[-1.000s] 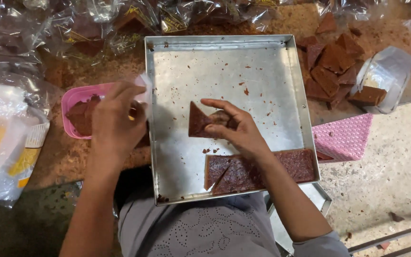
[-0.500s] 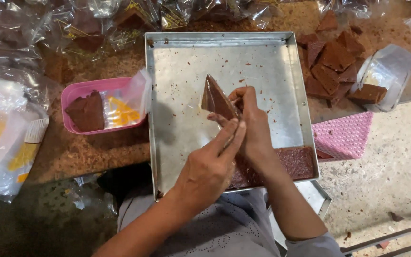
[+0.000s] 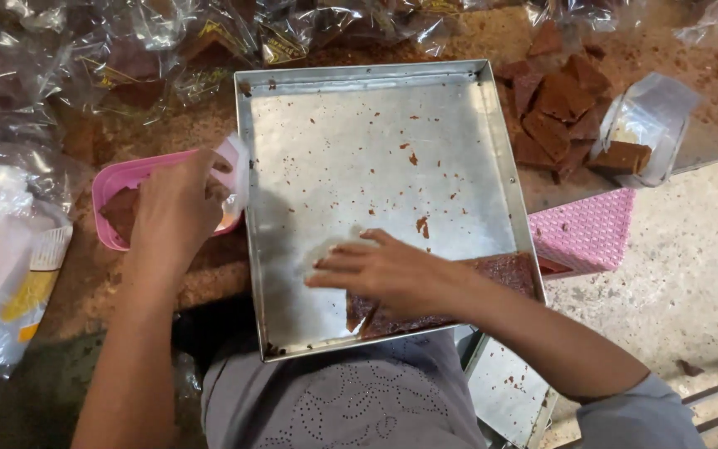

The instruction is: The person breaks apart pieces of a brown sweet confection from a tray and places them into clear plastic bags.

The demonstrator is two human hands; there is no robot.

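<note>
Left hand is gripping a small clear bag over the pink plastic tub; right hand, fingers spread loosely, is reaching onto brown slabs in the square steel tray.

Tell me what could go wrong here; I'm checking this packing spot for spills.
The metal tray overhangs the person's lap, so leaning the right hand on the brown slabs could tip it. The left hand at the pink tub might knock it. Loose brown pieces sit near the table edge.
</note>
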